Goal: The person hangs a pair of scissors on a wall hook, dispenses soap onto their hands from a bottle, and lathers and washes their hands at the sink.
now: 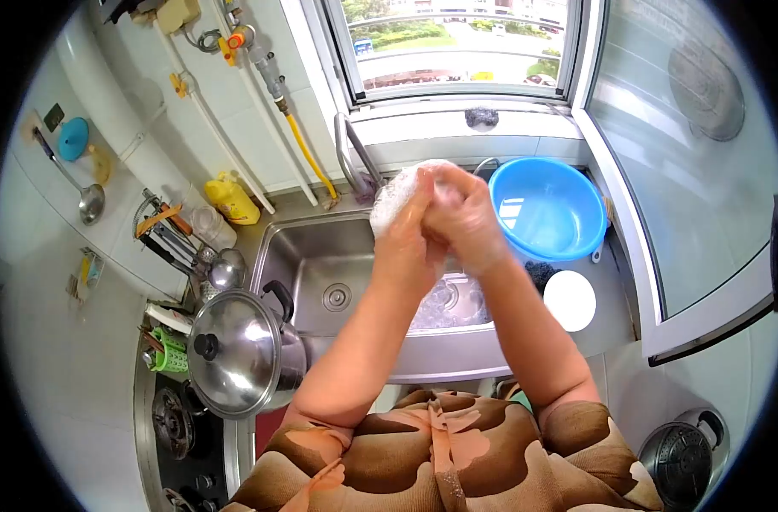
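My left hand (410, 213) and my right hand (464, 213) are pressed together above the sink (303, 256), wet and sudsy. Between them is a white, lumpy, cloth-like thing (393, 200) that looks foamy and bulges out on the left side. Both hands have their fingers closed around it, the right ones curled tightly over the top. Part of the white cloth is hidden inside the grip. Below, soapy water lies in the small right basin (457, 307), partly covered by my forearms.
A blue basin (547, 209) stands right of the sink, with a white bowl (570, 300) and a dark scrubber (539, 273) nearby. The faucet (344, 154) rises behind. At left are a lidded steel pot (235, 354), a yellow bottle (233, 199) and a stove (174, 422). An open window sash (687, 171) juts in at right.
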Demonstrator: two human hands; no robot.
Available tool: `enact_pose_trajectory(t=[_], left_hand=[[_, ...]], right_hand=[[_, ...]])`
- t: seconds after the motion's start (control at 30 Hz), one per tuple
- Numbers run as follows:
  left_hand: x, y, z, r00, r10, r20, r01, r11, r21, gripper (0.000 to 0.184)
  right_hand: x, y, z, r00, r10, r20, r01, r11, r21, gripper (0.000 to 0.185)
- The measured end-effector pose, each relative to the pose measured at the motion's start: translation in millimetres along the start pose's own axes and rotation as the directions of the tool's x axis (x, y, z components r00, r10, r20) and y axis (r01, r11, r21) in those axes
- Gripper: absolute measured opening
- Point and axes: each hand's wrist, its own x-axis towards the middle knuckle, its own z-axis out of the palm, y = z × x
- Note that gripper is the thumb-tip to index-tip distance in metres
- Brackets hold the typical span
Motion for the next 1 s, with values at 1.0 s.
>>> enact_pose_trajectory(t=[1.0], left_hand=[[2.8, -20.3, 37.1, 0.947, 0.209, -0.242, -0.122, 0.935, 0.332, 0.019]], right_hand=[[8.4, 23.9, -20.6, 0.799, -0.59, 0.116, 0.499, 0.543, -0.675, 0.026]])
